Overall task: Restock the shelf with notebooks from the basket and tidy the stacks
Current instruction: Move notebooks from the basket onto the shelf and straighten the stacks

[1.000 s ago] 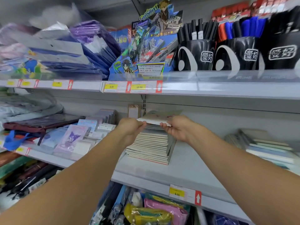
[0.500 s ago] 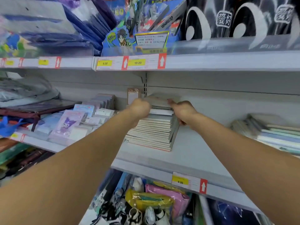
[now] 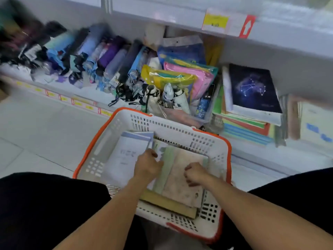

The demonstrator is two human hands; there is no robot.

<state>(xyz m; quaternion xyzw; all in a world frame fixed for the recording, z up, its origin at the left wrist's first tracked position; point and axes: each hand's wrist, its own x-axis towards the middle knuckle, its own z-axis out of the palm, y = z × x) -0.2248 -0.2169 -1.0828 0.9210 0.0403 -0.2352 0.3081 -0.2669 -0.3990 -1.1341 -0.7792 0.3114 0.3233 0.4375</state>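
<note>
A white basket with an orange rim (image 3: 162, 126) stands on the floor in front of my knees. Inside lie several notebooks: a pale blue one (image 3: 126, 156) on the left, a beige one with a green strip (image 3: 180, 184) on top at the right, and a thick olive one (image 3: 167, 204) beneath. My left hand (image 3: 147, 166) curls its fingers at the beige notebook's left edge. My right hand (image 3: 196, 175) lies on the same cover near its right edge, fingers curled. The picture is blurred by motion.
The bottom shelf behind the basket holds folded umbrellas (image 3: 90, 56), colourful pouches (image 3: 180, 76) and a stack of notebooks topped by a dark constellation cover (image 3: 252, 87). A shelf edge with a yellow price tag (image 3: 215, 22) juts out above. Pale floor tiles (image 3: 45, 132) lie to the left.
Both hands left the stack on the middle shelf and dropped into the basket. My view swung down from the shelf to the floor.
</note>
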